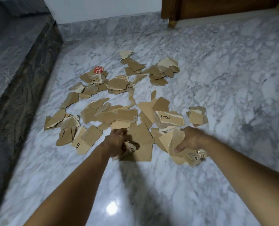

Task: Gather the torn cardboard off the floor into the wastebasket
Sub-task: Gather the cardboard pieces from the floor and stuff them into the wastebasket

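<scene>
Torn cardboard (119,115) lay scattered across the marble floor (225,75), loosely heaped in several clusters between a dark stone ledge (23,67) on the left and a wooden door (217,7) at the back. One scrap printed "PICO" (169,119) sat just beyond the hands, and a small red piece (98,69) lay at the far edge. The right hand (190,138) was closed round a bunch of scraps (173,142) lifted at the near edge of the pile. The left hand (115,142) was curled on what seemed to be a crumpled scrap over a larger flat sheet (140,136), though blur made that grip hard to read. No wastebasket was in view. The pieces looked light and fairly stiff, with ragged, peeling edges, so they would probably stack and bend rather than break. They would likely slide easily on the polished stone. Flat ones would be best lifted by a raised torn edge or swept together and pinched as a bundle; loose handfuls could shed small bits.
</scene>
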{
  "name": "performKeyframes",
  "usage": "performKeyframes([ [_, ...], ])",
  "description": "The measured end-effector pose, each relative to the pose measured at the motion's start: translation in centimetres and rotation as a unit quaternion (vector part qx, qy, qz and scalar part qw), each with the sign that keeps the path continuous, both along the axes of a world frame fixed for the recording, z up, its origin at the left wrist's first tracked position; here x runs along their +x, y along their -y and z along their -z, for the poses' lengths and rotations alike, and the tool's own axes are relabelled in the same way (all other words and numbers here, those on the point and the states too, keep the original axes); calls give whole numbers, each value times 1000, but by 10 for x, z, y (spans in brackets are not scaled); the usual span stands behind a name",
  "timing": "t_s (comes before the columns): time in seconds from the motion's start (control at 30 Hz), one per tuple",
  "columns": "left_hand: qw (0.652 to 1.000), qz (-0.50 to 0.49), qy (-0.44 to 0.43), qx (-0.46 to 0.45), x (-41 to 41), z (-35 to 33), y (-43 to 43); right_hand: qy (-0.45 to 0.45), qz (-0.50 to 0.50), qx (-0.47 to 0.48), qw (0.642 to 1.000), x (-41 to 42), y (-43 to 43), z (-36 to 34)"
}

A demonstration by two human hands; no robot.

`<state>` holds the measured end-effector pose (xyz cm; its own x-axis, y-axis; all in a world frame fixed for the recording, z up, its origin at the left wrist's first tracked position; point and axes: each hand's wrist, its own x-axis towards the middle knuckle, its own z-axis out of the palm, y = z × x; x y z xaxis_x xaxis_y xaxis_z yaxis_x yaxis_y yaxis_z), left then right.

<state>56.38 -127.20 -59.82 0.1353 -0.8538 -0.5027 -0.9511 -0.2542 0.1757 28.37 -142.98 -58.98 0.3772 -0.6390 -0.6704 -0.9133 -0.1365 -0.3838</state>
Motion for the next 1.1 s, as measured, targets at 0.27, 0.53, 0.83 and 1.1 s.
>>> performKeyframes([
  [0.27, 997, -12, 72, -34, 2, 1, -13, 34, -21, -44, 998, -6, -22, 19],
  [0.53, 983, -140, -119, -32, 19, -42, -6, -50, -52, -162, 984, -14, 1, -26],
  [0.83, 990, -106, -74, 54, -9, -29, 58, -109, -188, -245, 945, 22, -18, -15],
  [1.1, 998, -54, 25, -14, -19, 19, 53, -75, -88, -79, 990, 33, 41, -30],
])
